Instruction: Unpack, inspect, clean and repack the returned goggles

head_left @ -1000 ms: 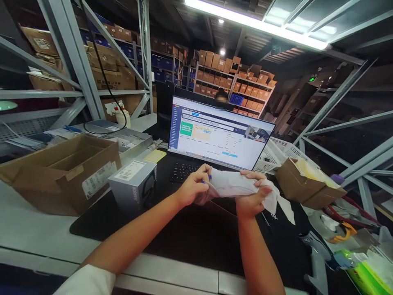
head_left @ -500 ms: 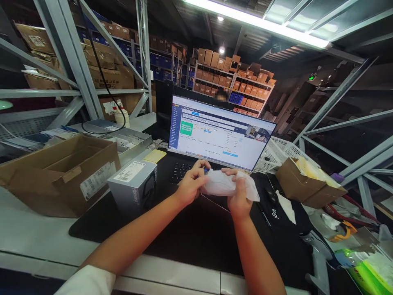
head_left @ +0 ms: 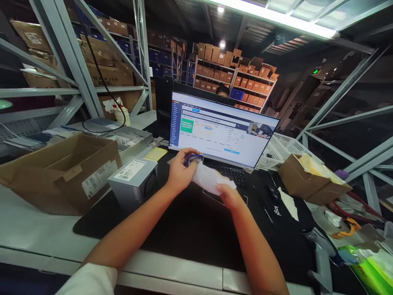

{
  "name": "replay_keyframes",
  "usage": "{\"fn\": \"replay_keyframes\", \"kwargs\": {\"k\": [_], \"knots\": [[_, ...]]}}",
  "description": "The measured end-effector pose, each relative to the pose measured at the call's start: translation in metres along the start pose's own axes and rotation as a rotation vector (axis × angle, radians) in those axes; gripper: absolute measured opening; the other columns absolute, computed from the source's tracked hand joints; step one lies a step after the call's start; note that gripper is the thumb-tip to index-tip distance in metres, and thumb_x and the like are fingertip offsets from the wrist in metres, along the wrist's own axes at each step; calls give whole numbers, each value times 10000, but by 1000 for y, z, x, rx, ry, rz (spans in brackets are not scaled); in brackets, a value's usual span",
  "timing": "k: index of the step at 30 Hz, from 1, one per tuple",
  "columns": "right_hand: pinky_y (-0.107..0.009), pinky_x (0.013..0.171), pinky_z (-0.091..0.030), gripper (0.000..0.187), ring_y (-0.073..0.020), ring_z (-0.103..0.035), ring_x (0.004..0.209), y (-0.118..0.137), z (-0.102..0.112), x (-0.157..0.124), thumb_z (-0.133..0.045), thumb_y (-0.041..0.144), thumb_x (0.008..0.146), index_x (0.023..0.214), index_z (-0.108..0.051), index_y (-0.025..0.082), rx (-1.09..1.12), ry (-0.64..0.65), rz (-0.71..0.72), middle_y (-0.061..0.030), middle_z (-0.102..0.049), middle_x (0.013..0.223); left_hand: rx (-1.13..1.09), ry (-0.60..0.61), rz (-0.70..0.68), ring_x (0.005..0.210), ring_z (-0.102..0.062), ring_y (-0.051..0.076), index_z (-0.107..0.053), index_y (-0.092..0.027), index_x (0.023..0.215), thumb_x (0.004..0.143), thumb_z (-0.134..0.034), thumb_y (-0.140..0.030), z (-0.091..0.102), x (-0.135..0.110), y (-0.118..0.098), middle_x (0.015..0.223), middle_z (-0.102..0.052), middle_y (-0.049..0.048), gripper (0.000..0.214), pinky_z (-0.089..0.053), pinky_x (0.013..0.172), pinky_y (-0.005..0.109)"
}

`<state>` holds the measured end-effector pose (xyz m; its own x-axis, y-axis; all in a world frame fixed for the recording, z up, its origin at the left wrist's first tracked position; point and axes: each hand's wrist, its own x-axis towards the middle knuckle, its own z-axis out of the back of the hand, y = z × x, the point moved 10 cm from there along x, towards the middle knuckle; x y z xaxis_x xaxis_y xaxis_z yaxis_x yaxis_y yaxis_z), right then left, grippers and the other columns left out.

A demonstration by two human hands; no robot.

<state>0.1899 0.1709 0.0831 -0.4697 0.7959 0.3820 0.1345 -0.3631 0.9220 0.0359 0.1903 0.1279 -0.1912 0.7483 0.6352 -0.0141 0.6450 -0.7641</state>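
My left hand (head_left: 178,174) grips a dark, shiny object with a blue edge (head_left: 194,159), whose kind I cannot make out. Only its upper left end shows; a soft white wrapper (head_left: 208,178) surrounds the rest. The fingers of my right hand (head_left: 230,197) are closed on the wrapper's lower right end. Both hands hold the bundle above the black desk mat (head_left: 190,233), in front of the keyboard (head_left: 235,176) and monitor (head_left: 211,133). To the left stands a grey product box (head_left: 135,184) with a white label on top.
An open cardboard box (head_left: 64,180) stands at the left. On the right are a mouse (head_left: 273,193), a pen (head_left: 268,215), a barcode scanner (head_left: 321,254) and a carton with yellow padding (head_left: 310,180). Metal frames flank the desk. Beyond the monitor, a person's head partly shows.
The bundle has moved left and tilted, its left end higher. The dark object with the blue edge now shows at that end. My right hand has shifted left and lower on the wrapper.
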Motion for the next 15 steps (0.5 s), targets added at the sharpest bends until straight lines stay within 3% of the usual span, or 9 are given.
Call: {"fn": "replay_keyframes", "kwargs": {"k": [3, 5, 6, 8, 10, 12, 15], "knots": [[-487, 1190, -320, 520, -340, -374, 1465, 5, -2, 0, -634, 571, 755, 1124, -734, 219, -102, 1, 69, -60, -434, 1582, 5, 38, 81, 857, -701, 180, -661, -186, 1005, 789, -611, -177, 0, 2, 7, 905, -730, 41, 223, -547, 819, 325], [-488, 1221, -267, 570, -321, -276, 1523, 1, -2, 1, -638, 593, 760, 1200, -713, 239, -108, -23, 65, -39, -360, 1629, 16, 107, 95, 822, -702, 178, -683, -181, 1009, 823, -621, -217, -5, 1, 9, 904, -742, 49, 199, -548, 783, 316], [-492, 1214, -284, 608, -310, -300, 1515, -4, -4, 2, -641, 578, 768, 1280, -673, 250, -87, -7, 39, -44, -386, 1615, 23, 155, 82, 813, -702, 178, -690, -181, 1021, 839, -622, -228, -9, -1, 7, 908, -750, 53, 201, -548, 777, 314], [-494, 1148, -394, 637, -299, -475, 1402, -16, -14, 2, -633, 506, 791, 1376, -602, 254, -43, 57, -33, -68, -547, 1489, 53, 278, 32, 814, -706, 185, -701, -182, 1063, 860, -616, -225, -21, -5, 2, 900, -764, 58, 224, -548, 775, 316], [-475, 1053, -487, 556, -289, -629, 1203, -26, -19, 2, -599, 416, 810, 1332, -632, 228, -54, 73, -80, -69, -682, 1306, 110, 364, -41, 840, -712, 196, -710, -184, 1093, 871, -596, -199, -29, -8, -3, 910, -775, 61, 250, -548, 789, 324], [-458, 1002, -520, 463, -282, -674, 1085, -30, -13, 3, -556, 353, 818, 1235, -688, 200, -87, -19, -89, -65, -732, 1190, 216, 346, -124, 884, -709, 209, -722, -188, 1083, 878, -568, -179, -27, -6, -7, 939, -775, 65, 256, -546, 829, 345], [-442, 1067, -482, 416, -283, -649, 1163, -24, 7, 1, -511, 341, 854, 1185, -709, 185, -83, -221, -37, -67, -729, 1208, 475, 215, -224, 994, -679, 246, -736, -199, 1019, 866, -560, -170, -13, 4, -7, 1011, -755, 78, 235, -518, 923, 395]]}}
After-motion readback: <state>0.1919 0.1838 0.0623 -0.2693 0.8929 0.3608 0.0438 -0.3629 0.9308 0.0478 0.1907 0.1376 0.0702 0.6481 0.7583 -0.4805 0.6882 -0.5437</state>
